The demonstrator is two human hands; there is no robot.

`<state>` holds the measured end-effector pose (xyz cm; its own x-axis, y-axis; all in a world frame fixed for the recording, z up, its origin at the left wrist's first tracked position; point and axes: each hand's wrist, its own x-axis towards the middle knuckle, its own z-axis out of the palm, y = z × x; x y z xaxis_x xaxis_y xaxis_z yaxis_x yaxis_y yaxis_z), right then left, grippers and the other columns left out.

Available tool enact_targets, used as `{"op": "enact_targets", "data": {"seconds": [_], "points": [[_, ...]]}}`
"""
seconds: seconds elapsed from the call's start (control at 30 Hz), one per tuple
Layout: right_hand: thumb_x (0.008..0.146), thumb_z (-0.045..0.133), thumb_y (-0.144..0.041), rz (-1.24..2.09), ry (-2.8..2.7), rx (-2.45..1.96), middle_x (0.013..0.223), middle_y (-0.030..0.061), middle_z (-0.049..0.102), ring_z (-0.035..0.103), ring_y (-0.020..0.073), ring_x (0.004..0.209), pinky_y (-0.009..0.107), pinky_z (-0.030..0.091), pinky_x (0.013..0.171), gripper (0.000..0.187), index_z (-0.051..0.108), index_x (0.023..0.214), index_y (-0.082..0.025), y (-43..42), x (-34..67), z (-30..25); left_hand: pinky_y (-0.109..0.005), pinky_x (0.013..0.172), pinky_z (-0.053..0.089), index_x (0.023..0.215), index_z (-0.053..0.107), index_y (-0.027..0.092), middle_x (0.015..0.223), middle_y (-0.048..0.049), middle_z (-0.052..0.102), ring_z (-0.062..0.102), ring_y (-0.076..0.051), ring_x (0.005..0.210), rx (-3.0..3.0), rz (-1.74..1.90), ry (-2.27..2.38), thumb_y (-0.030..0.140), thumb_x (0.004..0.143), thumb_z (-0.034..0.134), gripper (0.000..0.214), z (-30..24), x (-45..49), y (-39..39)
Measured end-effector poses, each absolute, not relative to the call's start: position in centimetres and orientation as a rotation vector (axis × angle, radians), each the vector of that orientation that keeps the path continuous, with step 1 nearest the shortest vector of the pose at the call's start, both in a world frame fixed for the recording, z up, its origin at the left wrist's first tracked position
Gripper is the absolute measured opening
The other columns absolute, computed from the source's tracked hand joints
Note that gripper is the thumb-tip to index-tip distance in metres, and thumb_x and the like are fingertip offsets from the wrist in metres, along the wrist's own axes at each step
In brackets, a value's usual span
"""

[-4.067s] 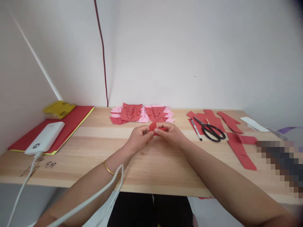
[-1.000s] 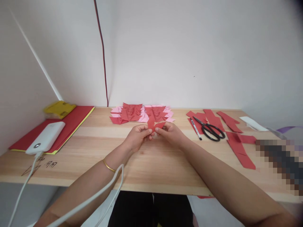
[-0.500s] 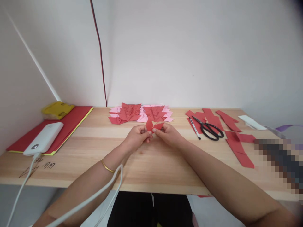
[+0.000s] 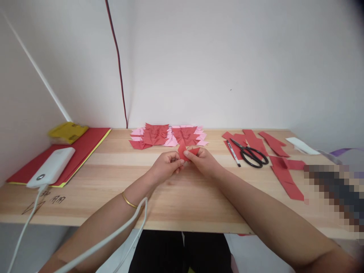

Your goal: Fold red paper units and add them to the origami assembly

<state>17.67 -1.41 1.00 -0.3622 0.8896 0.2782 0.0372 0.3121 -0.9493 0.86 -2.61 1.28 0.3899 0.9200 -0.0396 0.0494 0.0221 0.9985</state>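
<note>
Between my two hands is a small folded piece of red paper [image 4: 183, 151], its pointed tips standing up and to the right. My left hand [image 4: 167, 165] pinches its lower left edge between thumb and fingers. My right hand [image 4: 202, 161] grips the right part, thumb pressed on the front of the fold. Fingers hide the paper's lower part. Just behind my hands, by the wall, lie rows of folded red paper pieces [image 4: 156, 135] and folded pink paper pieces [image 4: 170, 142].
To the right are black-handled scissors [image 4: 251, 155], a pen [image 4: 233, 153] and red paper strips [image 4: 287, 182]. At left, a white power bank [image 4: 52, 167] and yellow packet [image 4: 68, 132] rest on red sheets [image 4: 25, 167]. A white cable [image 4: 99, 242] crosses my left forearm.
The red paper has turned slightly and moved a little right within my fingers. My right thumb now covers more of its front. The view has shifted slightly.
</note>
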Motion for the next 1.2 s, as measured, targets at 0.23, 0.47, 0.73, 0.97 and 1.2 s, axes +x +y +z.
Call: {"op": "enact_targets", "data": {"seconds": [0.23, 0.47, 0.73, 0.97, 1.2], "points": [[0.084, 0.054, -0.041, 1.191, -1.660, -0.910, 0.065, -0.0013, 0.052, 0.045, 0.0103, 0.061, 0.025, 0.037, 0.062, 0.032, 0.058, 0.064, -0.017, -1.31, 17.98, 1.07, -0.022, 0.055, 0.038, 0.071, 0.058, 0.012, 0.065, -0.0007, 0.061, 0.050, -0.007, 0.051, 1.248, 0.869, 0.888, 0.036, 0.071, 0.068, 0.026, 1.37, 0.95, -2.59], [0.081, 0.058, -0.043, 1.233, -1.594, -0.993, 0.070, -0.0013, 0.058, 0.052, 0.0110, 0.062, 0.025, 0.043, 0.063, 0.024, 0.057, 0.080, -0.019, -1.40, 17.94, 1.37, -0.023, 0.056, 0.041, 0.065, 0.054, 0.013, 0.060, -0.0002, 0.061, 0.049, -0.007, 0.047, 1.112, 1.003, 0.938, 0.028, 0.068, 0.069, 0.021, 1.04, 0.93, -2.21], [0.083, 0.055, -0.040, 1.144, -1.659, -1.028, 0.077, -0.0002, 0.060, 0.055, 0.0119, 0.067, 0.027, 0.044, 0.068, 0.021, 0.055, 0.085, -0.019, -0.89, 18.57, 0.73, -0.022, 0.055, 0.041, 0.066, 0.055, 0.014, 0.061, 0.0006, 0.060, 0.051, -0.008, 0.050, 1.087, 1.021, 0.954, 0.030, 0.066, 0.071, 0.023, 1.23, 0.86, -2.25], [0.081, 0.056, -0.039, 0.926, -1.734, -1.072, 0.070, -0.0002, 0.057, 0.051, 0.0143, 0.065, 0.027, 0.041, 0.061, 0.019, 0.054, 0.081, -0.021, -1.22, 18.21, 0.87, -0.023, 0.059, 0.041, 0.085, 0.067, 0.011, 0.071, -0.0025, 0.064, 0.053, -0.008, 0.055, 1.094, 0.947, 0.902, 0.029, 0.067, 0.072, 0.026, 1.10, 0.95, -2.30], [0.082, 0.055, -0.037, 0.863, -1.747, -1.087, 0.070, -0.0006, 0.056, 0.051, 0.0146, 0.065, 0.027, 0.041, 0.059, 0.016, 0.053, 0.081, -0.022, -1.35, 17.99, 0.53, -0.024, 0.059, 0.040, 0.085, 0.067, 0.012, 0.069, -0.0013, 0.061, 0.051, -0.008, 0.055, 1.091, 0.956, 0.864, 0.025, 0.064, 0.074, 0.026, 0.91, 0.94, -2.23]]}}
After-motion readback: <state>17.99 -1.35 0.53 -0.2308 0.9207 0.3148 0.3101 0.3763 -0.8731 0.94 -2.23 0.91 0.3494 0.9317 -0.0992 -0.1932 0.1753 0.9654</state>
